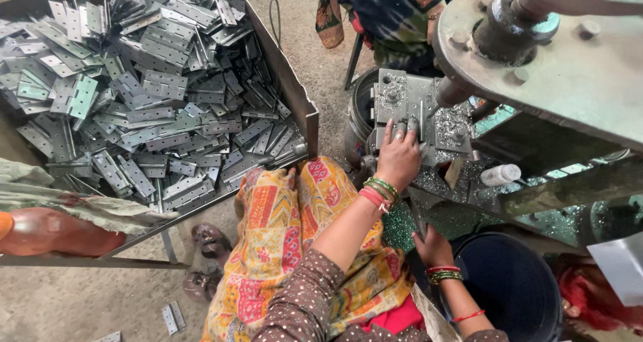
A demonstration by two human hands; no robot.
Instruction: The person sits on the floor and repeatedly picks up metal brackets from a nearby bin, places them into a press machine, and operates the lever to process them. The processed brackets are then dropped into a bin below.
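**Fingers pinning a hinge plate on the press bed**

Left hand [399,156] presses its fingers flat on a grey hinge plate [407,108] under the press; stiff, light, sharp-edged steel, best held by edges. Right hand [433,247] seems closed round a lever [416,218].

We note grey metal hinges [144,94], dull sheen, smooth faces, heaped in a matt sheet-metal tray [295,94]. Press plate [412,108] under the left hand [398,156]: bare metal, rough with glittering swarf. Bucket [509,285]: dark plastic, smooth. Bottle [500,175]: white plastic. Lap cloth [288,228]: printed, matt.
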